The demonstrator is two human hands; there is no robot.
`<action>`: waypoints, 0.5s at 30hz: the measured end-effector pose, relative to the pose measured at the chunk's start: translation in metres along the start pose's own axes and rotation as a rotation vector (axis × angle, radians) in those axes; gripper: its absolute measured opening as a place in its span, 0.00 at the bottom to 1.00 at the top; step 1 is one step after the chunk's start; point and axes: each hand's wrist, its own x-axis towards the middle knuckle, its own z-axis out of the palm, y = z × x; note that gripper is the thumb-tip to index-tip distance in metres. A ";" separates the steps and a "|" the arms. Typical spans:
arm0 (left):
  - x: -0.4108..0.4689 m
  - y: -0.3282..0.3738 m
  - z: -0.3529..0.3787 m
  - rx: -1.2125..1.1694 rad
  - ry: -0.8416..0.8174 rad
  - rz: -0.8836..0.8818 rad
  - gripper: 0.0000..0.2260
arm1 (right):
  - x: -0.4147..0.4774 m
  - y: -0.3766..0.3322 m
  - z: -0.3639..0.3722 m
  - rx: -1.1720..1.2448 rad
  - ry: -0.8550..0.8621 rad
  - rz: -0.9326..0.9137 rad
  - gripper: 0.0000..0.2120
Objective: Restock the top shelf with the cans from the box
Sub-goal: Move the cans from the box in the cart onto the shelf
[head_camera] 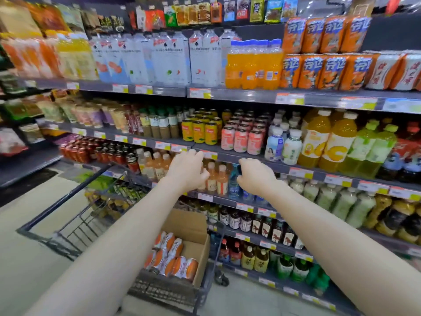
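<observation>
Cans [175, 256] wait in the box [189, 224]
Left grip [186, 171], right grip [256, 176] loosely curled, empty; lift cans upright onto the top shelf [239, 94]

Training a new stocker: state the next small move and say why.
Probably lower the left hand and right hand into the cardboard box and grip an orange can pack: both hands look empty, packs remain there, and matching stacked orange cans stand on the top shelf.

One wide-angle camera, worn at head height, faces the drinks shelves [227, 94] at close range, tilted forward and down; the left hand [186, 171] and right hand [256, 176] sit mid-frame, the trolley [57, 202] lower left.
</observation>
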 end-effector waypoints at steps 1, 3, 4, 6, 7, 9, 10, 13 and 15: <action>-0.009 -0.023 0.002 0.000 -0.009 -0.017 0.22 | 0.007 -0.021 0.010 -0.001 -0.010 -0.024 0.19; -0.025 -0.071 0.007 0.006 -0.023 -0.049 0.25 | 0.024 -0.067 0.028 0.018 -0.027 -0.060 0.19; -0.032 -0.096 0.010 0.008 -0.031 -0.061 0.26 | 0.033 -0.091 0.038 0.032 -0.041 -0.070 0.17; -0.044 -0.148 0.017 0.008 -0.052 -0.091 0.26 | 0.051 -0.140 0.058 0.063 -0.082 -0.079 0.14; -0.049 -0.174 0.021 0.015 -0.066 -0.105 0.26 | 0.060 -0.164 0.070 0.080 -0.103 -0.075 0.13; -0.056 -0.225 0.030 0.044 -0.093 -0.124 0.25 | 0.080 -0.211 0.094 0.116 -0.141 -0.062 0.13; -0.061 -0.249 0.037 0.063 -0.102 -0.130 0.25 | 0.089 -0.233 0.108 0.129 -0.155 -0.056 0.14; -0.072 -0.310 0.064 0.087 -0.169 -0.142 0.26 | 0.113 -0.285 0.150 0.172 -0.207 -0.032 0.18; -0.076 -0.343 0.086 0.076 -0.232 -0.158 0.25 | 0.128 -0.310 0.179 0.188 -0.258 -0.015 0.19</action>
